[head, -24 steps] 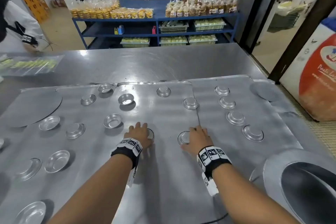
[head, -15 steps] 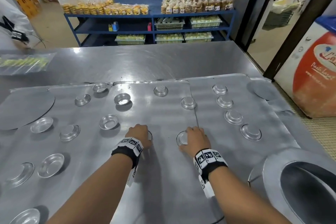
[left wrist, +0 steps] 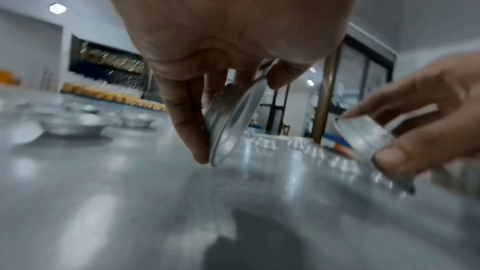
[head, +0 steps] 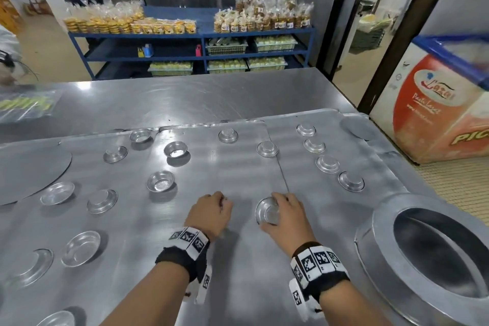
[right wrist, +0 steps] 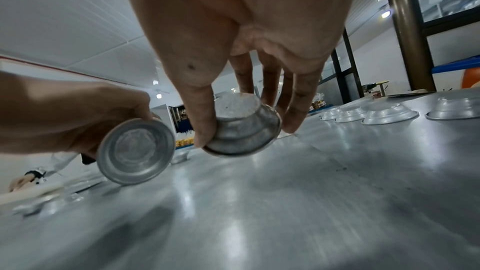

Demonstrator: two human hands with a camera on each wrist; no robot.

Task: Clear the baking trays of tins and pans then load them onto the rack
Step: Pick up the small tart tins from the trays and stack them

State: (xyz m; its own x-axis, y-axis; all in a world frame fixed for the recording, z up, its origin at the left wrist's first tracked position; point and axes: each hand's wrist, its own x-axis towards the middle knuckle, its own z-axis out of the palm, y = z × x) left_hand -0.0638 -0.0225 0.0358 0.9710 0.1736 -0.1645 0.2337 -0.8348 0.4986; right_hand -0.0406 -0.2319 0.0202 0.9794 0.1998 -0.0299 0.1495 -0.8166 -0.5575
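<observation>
Both forearms reach forward, palms down, low over the baking tray (head: 232,259) on the desk (head: 185,98). Left hand (head: 209,213): fingers curled round a small tin (left wrist: 233,122), tipped on edge, rim touching the tray. Right hand (head: 287,216): thumb and fingers pinch a second tin (head: 267,211), tilted. Big round pan (head: 434,254) at right. Loose tins (head: 161,180) scattered beyond; a row of upturned tins (head: 327,163) far right. Blue shelf (head: 195,34) behind the desk.

Two small aluminium tins (head: 267,211) (right wrist: 136,154) tilted above flat trays (head: 238,167)
</observation>
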